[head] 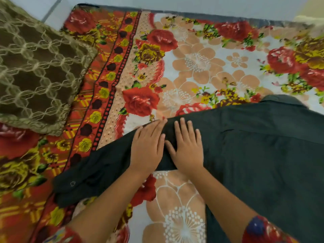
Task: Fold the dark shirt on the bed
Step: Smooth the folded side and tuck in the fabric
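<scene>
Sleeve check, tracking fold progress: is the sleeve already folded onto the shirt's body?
No, the sleeve lies stretched across the bedspread under the flat left hand and right hand.

Bed (192, 14) fills most of the view, dark edge showing along the far side. A floral blanket (198, 62) covers it: red roses, yellow blooms, peach flowers on white, red-orange border strip at left. Brown cushion (35, 76) with a pale lattice pattern lies on the blanket's left part. Pale tiled floor (175, 3) beyond, with one grout line (52, 9) visible. Light soft, even. Blurred pale object (308, 20) at top right, can't identify.
</scene>
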